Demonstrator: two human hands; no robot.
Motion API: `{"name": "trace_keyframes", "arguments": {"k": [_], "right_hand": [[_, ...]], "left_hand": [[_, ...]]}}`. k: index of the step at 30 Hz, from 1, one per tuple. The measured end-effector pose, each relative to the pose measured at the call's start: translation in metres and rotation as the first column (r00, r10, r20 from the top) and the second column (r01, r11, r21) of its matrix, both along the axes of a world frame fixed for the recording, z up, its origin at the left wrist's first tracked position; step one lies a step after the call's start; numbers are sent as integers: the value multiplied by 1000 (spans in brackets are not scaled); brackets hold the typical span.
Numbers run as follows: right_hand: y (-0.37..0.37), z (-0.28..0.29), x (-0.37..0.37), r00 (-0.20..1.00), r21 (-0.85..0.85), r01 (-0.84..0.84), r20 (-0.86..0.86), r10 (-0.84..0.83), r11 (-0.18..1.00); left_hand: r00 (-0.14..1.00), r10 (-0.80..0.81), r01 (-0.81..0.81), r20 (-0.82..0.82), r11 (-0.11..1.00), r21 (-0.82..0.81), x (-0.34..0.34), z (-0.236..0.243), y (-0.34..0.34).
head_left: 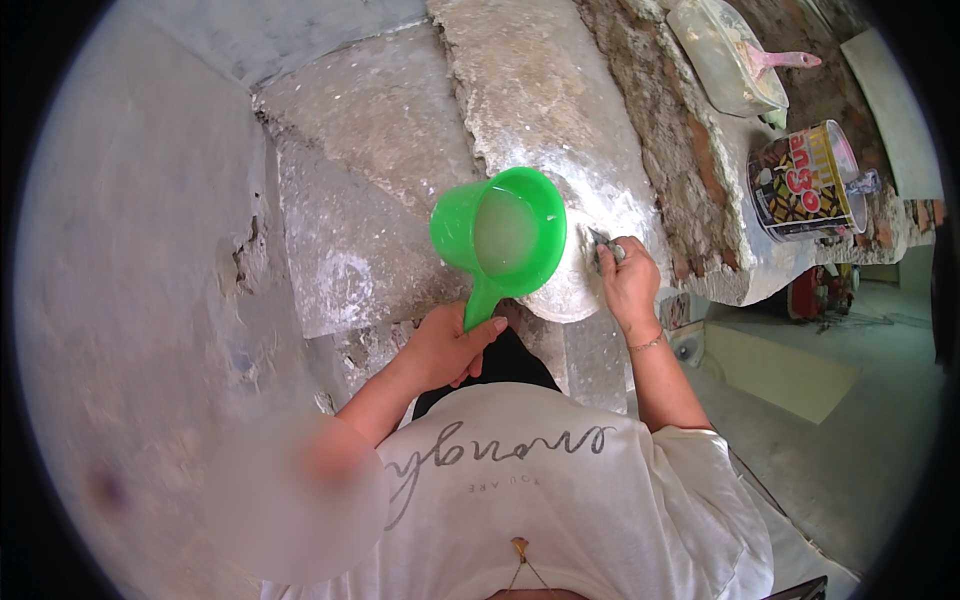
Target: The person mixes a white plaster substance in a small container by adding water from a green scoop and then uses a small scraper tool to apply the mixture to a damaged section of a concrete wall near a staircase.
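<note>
My left hand (450, 345) is closed around the handle of a bright green plastic dipper (450, 228). Cloudy whitish liquid (505, 232) lies in the dipper, which is tilted with its mouth toward the right. In my right hand (630, 285) is a small tool with a dark pointed blade (598, 238), probably a trowel; the fingers cover its handle. That blade is over a pale, round-edged patch of white material (570, 295), just right of the dipper. Whether the blade touches the white material I cannot tell.
Worn concrete steps (385, 140) rise ahead, with rough broken brickwork (690, 150) along their right. On that ledge stand a clear plastic tub (715, 60) with a pink-handled brush (785, 60) and a printed round container (800, 185). A grey plastered wall (140, 250) runs along the left.
</note>
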State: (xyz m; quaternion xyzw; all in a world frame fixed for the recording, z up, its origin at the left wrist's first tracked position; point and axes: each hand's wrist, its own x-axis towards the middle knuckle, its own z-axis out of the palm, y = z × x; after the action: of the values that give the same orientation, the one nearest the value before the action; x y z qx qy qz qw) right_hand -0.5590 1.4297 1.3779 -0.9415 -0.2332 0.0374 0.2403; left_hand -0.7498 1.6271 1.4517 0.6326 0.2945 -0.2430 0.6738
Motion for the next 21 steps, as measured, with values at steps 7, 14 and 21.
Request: {"name": "trace_keyframes", "arguments": {"k": [7,14,21], "right_hand": [[4,5,-1,999,1,29,-20,-29,1000],[0,2,2,1000,0,30,5,-30,1000],[1,4,2,999,-1,37,0,-37,999]], "left_hand": [[998,-69,69,-2,997,46,6,2,-5],[994,-104,102,12,990,97,10,2,-9],[993,-117,112,16,980,166,14,10,-13]]}}
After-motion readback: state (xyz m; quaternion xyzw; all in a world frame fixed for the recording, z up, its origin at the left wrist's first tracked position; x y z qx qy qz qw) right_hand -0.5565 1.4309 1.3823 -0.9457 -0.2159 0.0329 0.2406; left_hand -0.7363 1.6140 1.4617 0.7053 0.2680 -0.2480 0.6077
